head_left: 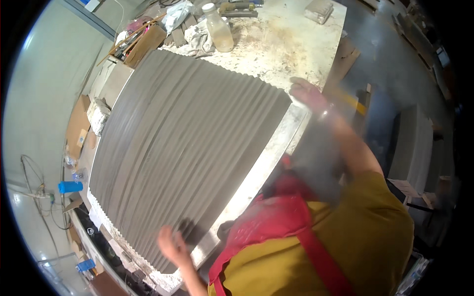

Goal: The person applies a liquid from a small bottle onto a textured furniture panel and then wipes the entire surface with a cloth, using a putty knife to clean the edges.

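A large grey-brown panel (187, 143) with long parallel ridges lies on the worktable, its short ends showing wavy edges. Over its near end is my left hand (173, 245), fingers apart and holding nothing; a dark shadow falls on the ridges beside it. My right hand (307, 93) is by the panel's far right corner, its fingers stretched loosely past the edge. Whether those fingertips touch the panel, I cannot make out.
A capped clear bottle (218, 28) stands beyond the panel, near crumpled rags (198, 39) and a power tool (238, 7). A wrapped block (319, 11) sits on the stained tabletop (276, 42). Left of the table are a blue cup-like object (70, 187) and hanging cables (37, 182).
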### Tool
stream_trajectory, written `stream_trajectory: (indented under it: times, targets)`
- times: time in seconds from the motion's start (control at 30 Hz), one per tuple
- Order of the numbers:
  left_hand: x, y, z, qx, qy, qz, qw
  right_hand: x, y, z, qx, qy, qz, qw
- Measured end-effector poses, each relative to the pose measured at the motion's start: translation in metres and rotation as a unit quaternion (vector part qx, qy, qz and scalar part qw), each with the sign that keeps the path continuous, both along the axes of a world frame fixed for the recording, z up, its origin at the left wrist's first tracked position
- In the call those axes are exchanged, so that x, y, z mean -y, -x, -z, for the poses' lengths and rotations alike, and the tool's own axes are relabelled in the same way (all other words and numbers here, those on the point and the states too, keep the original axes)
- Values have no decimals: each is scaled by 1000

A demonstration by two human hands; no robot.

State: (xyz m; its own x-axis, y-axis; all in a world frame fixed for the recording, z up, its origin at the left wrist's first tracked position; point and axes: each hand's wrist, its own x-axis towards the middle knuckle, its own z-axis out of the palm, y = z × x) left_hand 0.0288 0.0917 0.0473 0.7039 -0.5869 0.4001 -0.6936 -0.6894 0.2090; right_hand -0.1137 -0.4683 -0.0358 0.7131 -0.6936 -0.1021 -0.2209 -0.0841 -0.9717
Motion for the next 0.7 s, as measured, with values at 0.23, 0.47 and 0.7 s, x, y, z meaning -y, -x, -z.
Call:
stream_trajectory:
  times: [0.23, 0.47, 0.7]
  targets:
    - [155, 51, 25, -54, -82, 22, 995, 17, -14, 10, -118, 147, -188, 964]
    - [183, 48, 27, -51, -118, 6, 992, 15, -8, -7, -97, 195, -182, 959]
    - [196, 55, 31, -46, -132, 17, 990, 23, -3, 8, -73, 224, -185, 954]
